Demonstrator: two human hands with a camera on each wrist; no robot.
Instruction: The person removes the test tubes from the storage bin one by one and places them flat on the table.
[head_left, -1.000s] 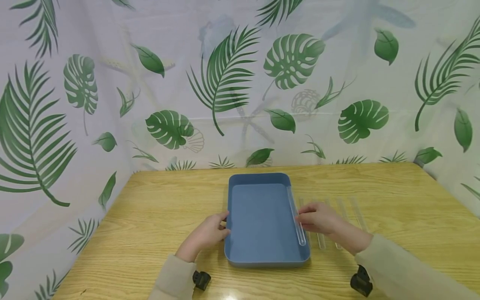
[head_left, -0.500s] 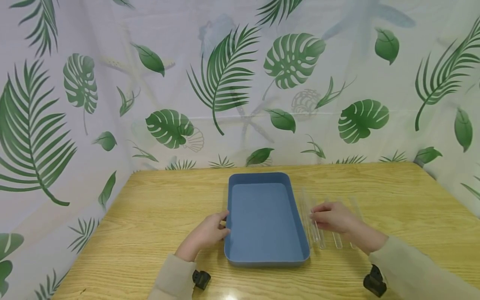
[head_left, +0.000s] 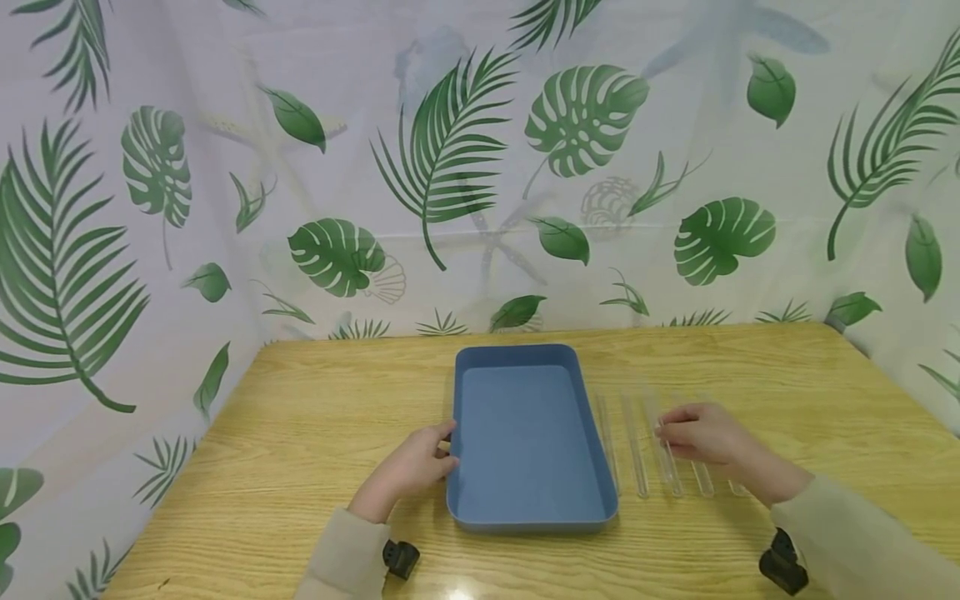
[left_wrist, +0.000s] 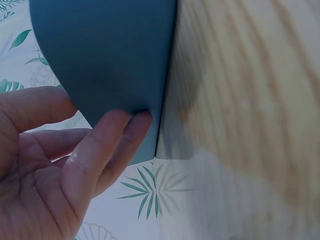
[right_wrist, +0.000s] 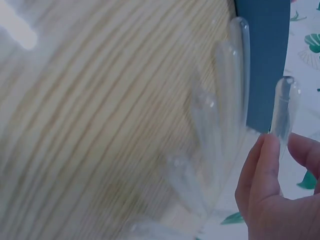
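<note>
My right hand pinches a clear test tube between thumb and fingers, above the table right of the blue tray. In the right wrist view, its rounded end points up from the fingertips. Several more clear test tubes lie side by side on the table, partly hidden by the right hand. The blue rectangular tray has a bare floor. At its left wall rests my left hand; in the left wrist view, relaxed fingers touch the outer wall and the thumb reaches the rim.
The wooden table runs back to a white leaf-printed cloth hanging behind and at both sides. A black wrist camera sits under the right sleeve, another under the left.
My right hand has moved rightward from the tray's right wall, over the row of tubes, carrying the test tube out of the tray's area. My left hand stays in place.
</note>
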